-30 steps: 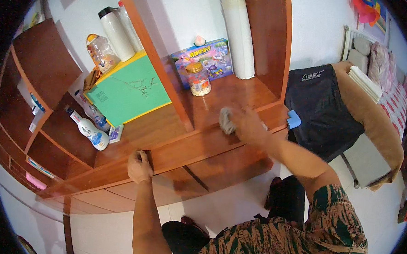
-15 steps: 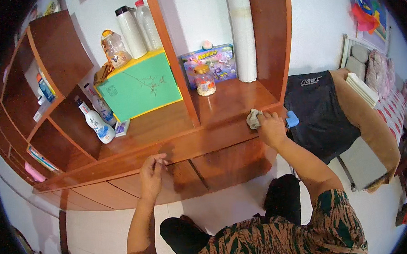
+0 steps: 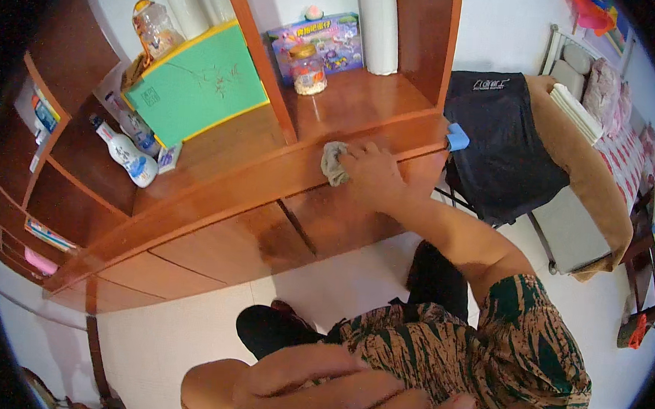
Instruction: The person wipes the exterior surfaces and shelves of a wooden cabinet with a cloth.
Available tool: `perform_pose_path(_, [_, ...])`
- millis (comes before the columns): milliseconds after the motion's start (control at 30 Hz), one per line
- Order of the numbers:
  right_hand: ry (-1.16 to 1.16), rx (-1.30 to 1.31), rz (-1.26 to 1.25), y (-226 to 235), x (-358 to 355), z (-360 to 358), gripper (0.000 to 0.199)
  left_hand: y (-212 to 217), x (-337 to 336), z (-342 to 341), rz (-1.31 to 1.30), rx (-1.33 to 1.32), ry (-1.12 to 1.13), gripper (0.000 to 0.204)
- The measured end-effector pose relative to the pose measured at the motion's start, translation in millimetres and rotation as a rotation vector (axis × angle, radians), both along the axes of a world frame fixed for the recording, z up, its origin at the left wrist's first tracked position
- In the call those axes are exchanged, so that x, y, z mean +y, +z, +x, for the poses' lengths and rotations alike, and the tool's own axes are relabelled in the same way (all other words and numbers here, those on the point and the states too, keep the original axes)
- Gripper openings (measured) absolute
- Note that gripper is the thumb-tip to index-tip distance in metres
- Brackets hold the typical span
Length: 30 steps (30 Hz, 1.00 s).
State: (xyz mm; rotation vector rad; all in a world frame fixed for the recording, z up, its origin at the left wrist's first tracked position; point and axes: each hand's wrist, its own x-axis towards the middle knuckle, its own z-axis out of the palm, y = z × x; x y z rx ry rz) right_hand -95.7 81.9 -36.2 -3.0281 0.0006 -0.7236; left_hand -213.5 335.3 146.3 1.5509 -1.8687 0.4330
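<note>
My right hand (image 3: 373, 176) presses a crumpled grey-white cloth (image 3: 334, 163) against the wooden front edge of the cabinet (image 3: 270, 173), below the open shelf. Its fingers are closed over the cloth. Large and near at the bottom of the picture is my left hand (image 3: 310, 392), away from the cabinet, its fingers stretched out to the right with nothing visible in them. Behind the right hand, a jar with a gold lid (image 3: 309, 72) stands on the shelf before a colourful box (image 3: 343, 46). A light-blue corner guard (image 3: 457, 137) sits on the cabinet's right corner.
A green board with yellow edges (image 3: 200, 83) stands left of the upright divider, with bottles above it. A white bottle (image 3: 126, 153) leans in the left part. At the right are a chair with black fabric (image 3: 501, 139) and a bed with a brown blanket (image 3: 609, 197).
My right hand has slid the cloth leftward along the cabinet edge, away from the blue corner guard. My left hand has left the cabinet front and come up close at the bottom. The view has shifted.
</note>
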Motion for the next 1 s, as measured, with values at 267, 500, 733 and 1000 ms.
perform_pose_path(267, [-0.082, 0.088, -0.011, 11.7, -55.2, -11.3, 0.04, -15.4, -27.4, -14.7, -0.024, 0.038, -0.105, 0.035])
perform_pose_path(500, [-0.169, 0.104, 0.048, 25.2, -95.1, -26.3, 0.039, -69.8, -62.4, 3.8, 0.264, 0.04, -0.095, 0.026])
perform_pose_path(733, [-0.408, 0.179, -0.03, 20.0, -118.3, -19.8, 0.033, -259.3, 11.9, 59.4, 0.313, 0.991, 0.424, 0.02])
perform_pose_path(1000, [-0.205, 0.159, -0.11, 16.0, -20.7, 14.5, 0.027, -381.6, 73.6, 50.0, -0.104, 2.117, 0.365, 0.036])
